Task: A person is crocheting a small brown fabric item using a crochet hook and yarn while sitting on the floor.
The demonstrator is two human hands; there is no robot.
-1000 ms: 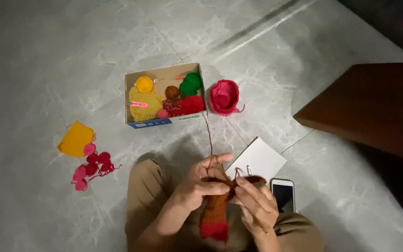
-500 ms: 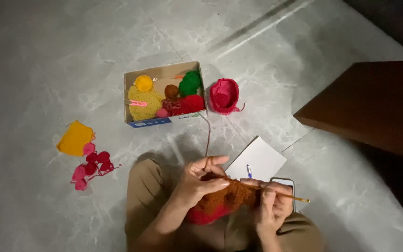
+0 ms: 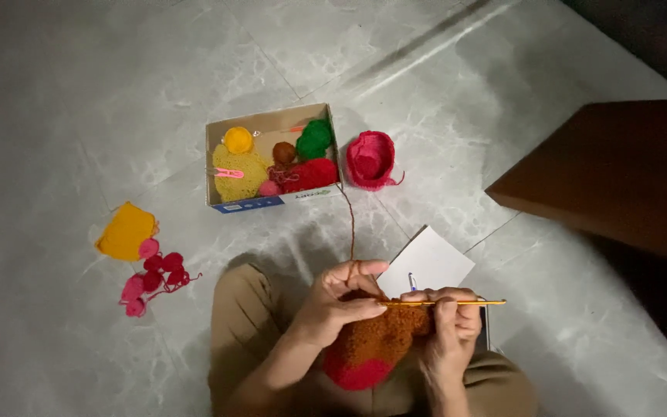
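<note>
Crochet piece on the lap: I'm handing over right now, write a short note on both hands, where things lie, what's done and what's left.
Left hand: pinches the top edge of the crochet piece, brown yarn strand looped over a finger.
Right hand: grips the crochet hook, held level, tip at the piece's edge.
Things: the strand runs up toward the cardboard box of yarn; pink crocheted cup beside the box; yellow piece and small pink pieces on the floor at left; white paper by the knee.
Done: a red lower band and a brown upper part.
Left: brown edge is on the hook; how many rows remain cannot be told.
</note>
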